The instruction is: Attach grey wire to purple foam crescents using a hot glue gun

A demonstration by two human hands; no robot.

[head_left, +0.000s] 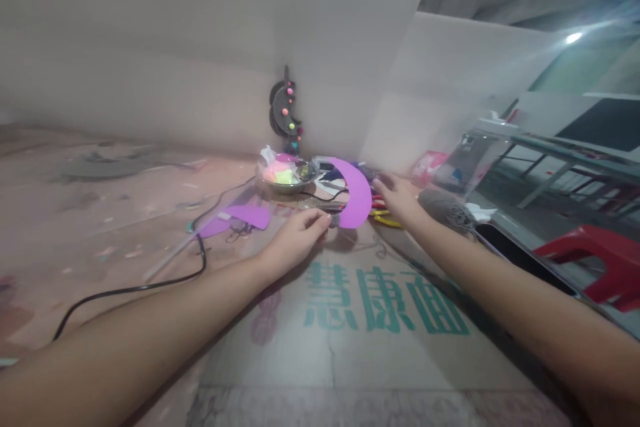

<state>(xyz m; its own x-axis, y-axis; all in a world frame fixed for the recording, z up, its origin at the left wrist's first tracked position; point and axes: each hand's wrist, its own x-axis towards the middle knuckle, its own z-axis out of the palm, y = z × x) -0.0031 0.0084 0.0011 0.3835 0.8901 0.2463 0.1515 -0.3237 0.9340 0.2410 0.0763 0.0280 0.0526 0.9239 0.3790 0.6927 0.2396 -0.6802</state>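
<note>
My left hand (296, 238) is closed in a pinch on the lower end of a purple crescent-shaped foam piece (356, 193), which it holds upright above a flattened cardboard sheet (350, 320). My right hand (396, 197) reaches past the crescent's right side, fingers stretched toward a cluster of red and yellow tools (383, 212). Whether it touches them is unclear. Behind the crescent a metal bowl (287, 183) holds pink and yellow-green bits.
A purple offcut (250, 215) lies left of my left hand. A black cable (150, 283) curves across the floor at left. A dark crescent ornament with coloured pompoms (285, 110) stands by the wall. A red plastic stool (595, 257) is at right, near a ball of grey yarn (443, 207).
</note>
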